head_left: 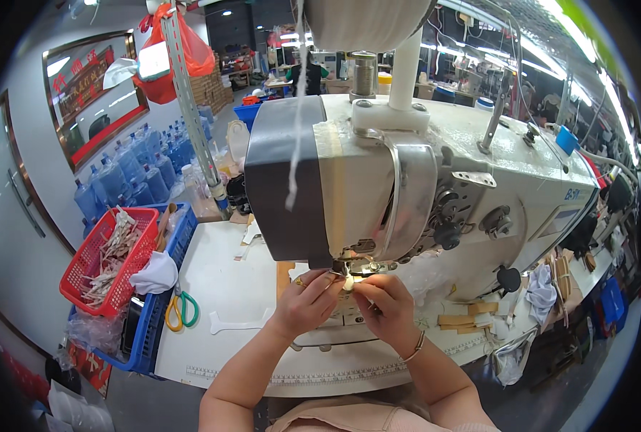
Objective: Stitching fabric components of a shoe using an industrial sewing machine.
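Observation:
A large industrial sewing machine [367,187] fills the middle of the view. Below its needle area, my left hand [310,299] and my right hand [389,306] meet with fingers pinched together. Between their fingertips shows a small cream-coloured piece [348,284], gripped from both sides; its full shape is hidden by the fingers. A ring is on my left hand and a bangle on my right wrist. On the white table [212,270], left of my forearm, lies a white strip with widened ends [240,322]. Scissors [182,311] with yellow and green handles rest farther left.
A red basket [111,259] of pale strips sits on a blue crate [144,335] at the left table edge, with a white cloth [155,273]. Tan strips [468,317] and scraps lie at right. Blue water bottles [130,169] stand behind. A white cord [297,122] hangs down in front.

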The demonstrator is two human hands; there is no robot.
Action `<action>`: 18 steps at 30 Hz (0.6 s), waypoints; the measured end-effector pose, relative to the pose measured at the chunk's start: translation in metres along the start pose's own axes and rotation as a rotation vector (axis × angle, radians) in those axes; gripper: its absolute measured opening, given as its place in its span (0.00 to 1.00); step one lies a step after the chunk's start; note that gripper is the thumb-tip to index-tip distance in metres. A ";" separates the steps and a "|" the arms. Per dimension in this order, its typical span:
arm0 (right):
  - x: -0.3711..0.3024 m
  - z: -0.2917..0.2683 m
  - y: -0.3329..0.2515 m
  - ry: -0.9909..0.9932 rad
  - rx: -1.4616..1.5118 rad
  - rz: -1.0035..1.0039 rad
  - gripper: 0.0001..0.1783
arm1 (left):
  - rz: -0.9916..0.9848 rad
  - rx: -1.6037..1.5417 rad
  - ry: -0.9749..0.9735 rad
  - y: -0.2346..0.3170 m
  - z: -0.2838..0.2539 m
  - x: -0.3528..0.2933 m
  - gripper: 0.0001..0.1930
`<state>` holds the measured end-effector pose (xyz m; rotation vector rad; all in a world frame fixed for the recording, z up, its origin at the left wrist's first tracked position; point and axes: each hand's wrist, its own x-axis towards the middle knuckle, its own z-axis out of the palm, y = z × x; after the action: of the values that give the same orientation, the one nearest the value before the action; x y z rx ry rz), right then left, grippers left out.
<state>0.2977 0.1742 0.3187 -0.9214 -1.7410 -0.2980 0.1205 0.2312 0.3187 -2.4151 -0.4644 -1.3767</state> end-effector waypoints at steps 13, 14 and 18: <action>0.001 0.001 0.003 -0.005 -0.034 -0.020 0.15 | 0.072 -0.025 0.058 -0.005 0.001 0.002 0.15; 0.002 0.002 0.002 0.000 -0.021 -0.012 0.15 | 0.072 -0.024 0.057 -0.004 0.000 0.002 0.15; 0.002 0.001 0.002 0.016 -0.009 -0.018 0.14 | 0.042 -0.029 0.076 -0.002 0.001 0.003 0.14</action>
<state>0.2982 0.1764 0.3196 -0.9083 -1.7356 -0.3247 0.1219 0.2344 0.3208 -2.3712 -0.3749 -1.4614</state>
